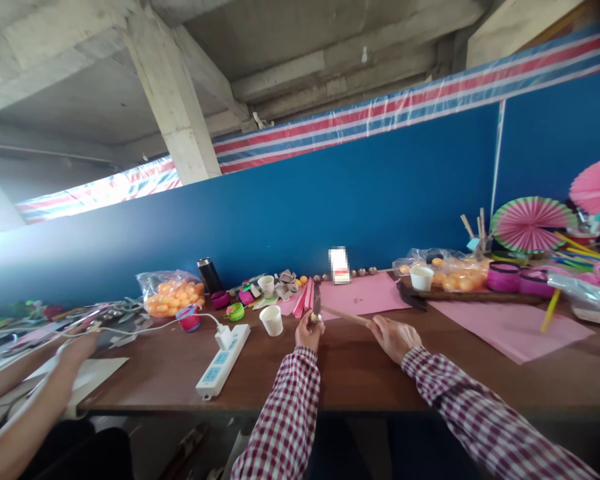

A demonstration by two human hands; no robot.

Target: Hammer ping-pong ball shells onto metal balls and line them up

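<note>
My left hand is closed around a small shiny brownish piece, too small to name exactly. In my right hand is a thin wooden stick, its far end pointing left towards that piece. Just beyond my left hand lie folded pink paper strips and a dark narrow strip. A pink paper sheet lies behind the stick. Left of my hands stands a white paper cup.
A white power strip with a plugged-in cable lies left on the brown table. Bags of orange balls, a black thermos, another cup and pink paper surround the work area. Another person's arms reach in at left.
</note>
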